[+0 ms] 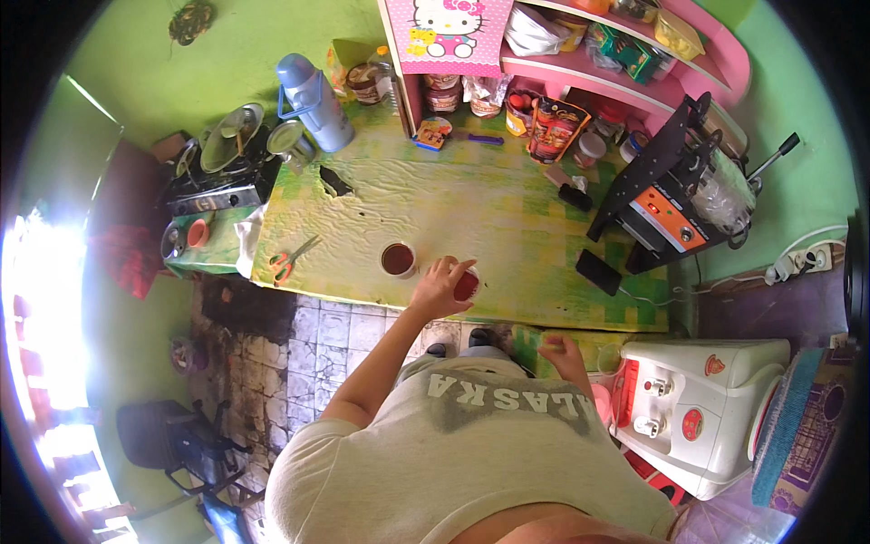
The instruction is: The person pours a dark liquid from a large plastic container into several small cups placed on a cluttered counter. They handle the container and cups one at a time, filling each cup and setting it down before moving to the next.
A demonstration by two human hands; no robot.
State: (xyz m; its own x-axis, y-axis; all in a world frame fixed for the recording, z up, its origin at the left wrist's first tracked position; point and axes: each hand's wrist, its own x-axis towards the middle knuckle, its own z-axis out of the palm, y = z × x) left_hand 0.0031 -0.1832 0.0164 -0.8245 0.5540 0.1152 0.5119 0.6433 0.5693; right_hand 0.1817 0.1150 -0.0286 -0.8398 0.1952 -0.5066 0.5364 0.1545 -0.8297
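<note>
My left hand (438, 289) is around a clear plastic cup (466, 285) of dark red liquid near the table's front edge, thumb and fingers on opposite sides of it. Just left stands a second clear cup (397, 260), holding a dark reddish-brown liquid. Both cups rest on the table with its green and yellow plastic cover (435, 197). My right hand (564, 353) hangs beside my body, below the table edge, with curled fingers; whether it holds something cannot be made out. Orange-handled scissors (292, 260) lie to the left of the cups.
A cup-sealing machine (669, 197) stands at the right, near a smartphone (598, 272) on a cable. Blue thermos (316, 102) and gas stove (217, 183) are at the left. Pink shelves (584, 68) hold food packs. A white water dispenser (700, 408) stands right of me.
</note>
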